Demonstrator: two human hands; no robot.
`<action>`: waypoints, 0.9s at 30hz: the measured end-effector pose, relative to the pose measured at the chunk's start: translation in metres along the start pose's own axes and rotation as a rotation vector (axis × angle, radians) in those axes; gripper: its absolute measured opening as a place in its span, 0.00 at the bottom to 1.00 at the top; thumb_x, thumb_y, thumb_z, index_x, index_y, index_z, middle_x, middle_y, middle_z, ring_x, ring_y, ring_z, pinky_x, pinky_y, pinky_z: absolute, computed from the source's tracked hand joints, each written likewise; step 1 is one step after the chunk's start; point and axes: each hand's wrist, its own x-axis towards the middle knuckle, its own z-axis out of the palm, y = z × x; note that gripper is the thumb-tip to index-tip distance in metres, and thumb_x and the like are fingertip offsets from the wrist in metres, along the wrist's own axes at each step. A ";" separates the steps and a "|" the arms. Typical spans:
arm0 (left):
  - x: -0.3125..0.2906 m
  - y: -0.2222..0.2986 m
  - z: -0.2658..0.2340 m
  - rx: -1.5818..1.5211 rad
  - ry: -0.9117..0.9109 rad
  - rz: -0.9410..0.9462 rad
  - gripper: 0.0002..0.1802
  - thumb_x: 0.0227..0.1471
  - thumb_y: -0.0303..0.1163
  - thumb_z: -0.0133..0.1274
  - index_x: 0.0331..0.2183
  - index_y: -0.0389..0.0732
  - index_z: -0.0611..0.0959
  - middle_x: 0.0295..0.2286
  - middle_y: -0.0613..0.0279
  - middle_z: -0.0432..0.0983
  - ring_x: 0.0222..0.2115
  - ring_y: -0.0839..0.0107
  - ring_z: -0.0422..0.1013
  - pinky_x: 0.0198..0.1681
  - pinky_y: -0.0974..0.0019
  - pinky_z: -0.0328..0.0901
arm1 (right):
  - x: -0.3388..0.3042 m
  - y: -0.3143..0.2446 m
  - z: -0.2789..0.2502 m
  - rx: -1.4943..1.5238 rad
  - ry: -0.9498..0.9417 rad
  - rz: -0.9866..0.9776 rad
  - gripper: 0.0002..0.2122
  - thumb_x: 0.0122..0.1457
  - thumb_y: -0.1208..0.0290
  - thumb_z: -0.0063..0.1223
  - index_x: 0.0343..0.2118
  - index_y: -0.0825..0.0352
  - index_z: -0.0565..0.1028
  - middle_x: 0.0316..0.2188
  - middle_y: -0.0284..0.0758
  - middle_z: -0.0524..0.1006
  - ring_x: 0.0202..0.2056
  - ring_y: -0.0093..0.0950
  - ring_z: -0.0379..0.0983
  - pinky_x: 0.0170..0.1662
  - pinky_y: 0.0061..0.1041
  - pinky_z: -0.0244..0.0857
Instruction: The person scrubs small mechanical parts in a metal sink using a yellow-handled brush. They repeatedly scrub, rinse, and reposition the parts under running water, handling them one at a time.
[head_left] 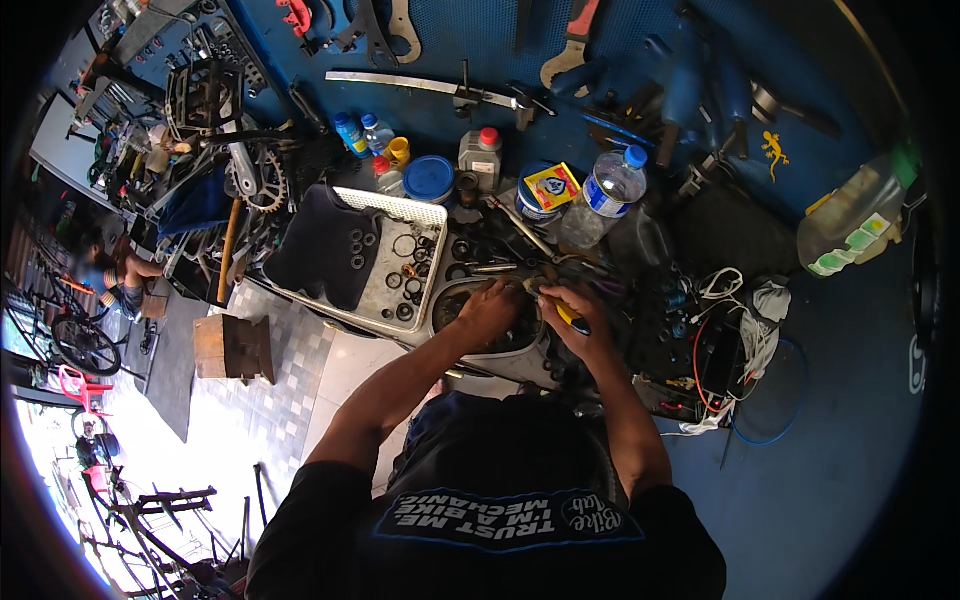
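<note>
My left hand [488,314] is over a pale rounded basin [515,352], its fingers bent down and closed around something dark that I cannot make out. Opposite it, my right hand [574,316] grips a brush [576,324] with a yellow-and-black handle. The brush's pale tip points toward the left fingers, close to them. Dark contents fill the basin, mostly hidden under both hands.
Left of the basin, a white perforated tray [438,235] carries a dark cloth [325,245] and several rings. Behind stand a blue-lidded tub [428,180], a red-capped bottle [481,155] and a clear plastic bottle [612,195]. Cables [722,290] lie at right.
</note>
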 end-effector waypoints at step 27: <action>-0.030 -0.021 -0.020 -0.175 -0.046 0.051 0.24 0.55 0.38 0.68 0.53 0.50 0.85 0.55 0.51 0.77 0.55 0.43 0.74 0.58 0.45 0.73 | -0.005 0.006 -0.011 0.009 -0.033 0.137 0.11 0.68 0.67 0.66 0.49 0.66 0.85 0.32 0.32 0.85 0.34 0.17 0.80 0.39 0.20 0.72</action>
